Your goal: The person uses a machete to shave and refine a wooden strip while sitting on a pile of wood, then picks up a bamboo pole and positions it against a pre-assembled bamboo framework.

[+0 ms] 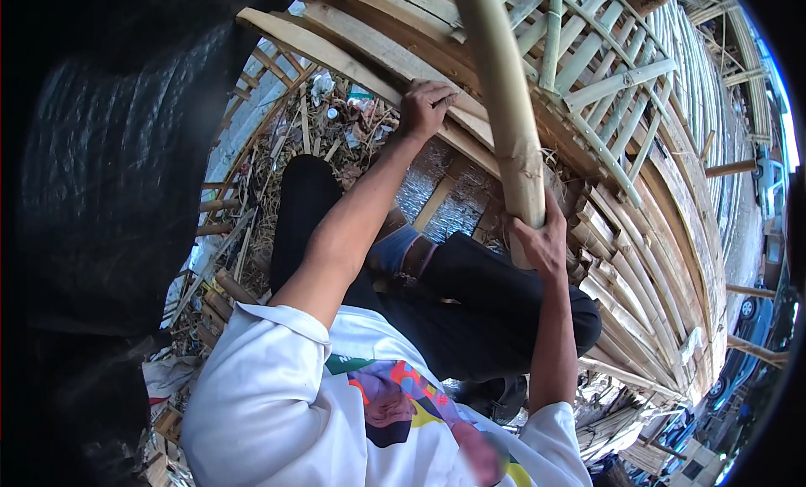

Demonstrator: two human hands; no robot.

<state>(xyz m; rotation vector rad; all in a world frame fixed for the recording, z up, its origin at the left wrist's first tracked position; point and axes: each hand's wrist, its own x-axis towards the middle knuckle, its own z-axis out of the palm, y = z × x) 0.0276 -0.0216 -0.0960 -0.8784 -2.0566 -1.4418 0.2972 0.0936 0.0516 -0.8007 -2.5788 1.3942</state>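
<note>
My right hand (544,237) is wrapped around the lower end of a thick, pale bamboo pole (504,92), which slants up and away past the top edge of the view. Further forward and to the left, my left hand (426,111) is closed over the edge of a long wooden plank (336,59). Other planks lie alongside that one, and the pole passes in front of them. The fingertips of my left hand are partly hidden.
Stacked planks and bamboo lengths (646,277) fill the right, below a bamboo lattice (596,67). A dark sheet (126,168) hangs at left. Scraps and litter (336,122) cover the ground ahead of my bent legs. Beyond the stack, a parked blue vehicle (743,344) shows.
</note>
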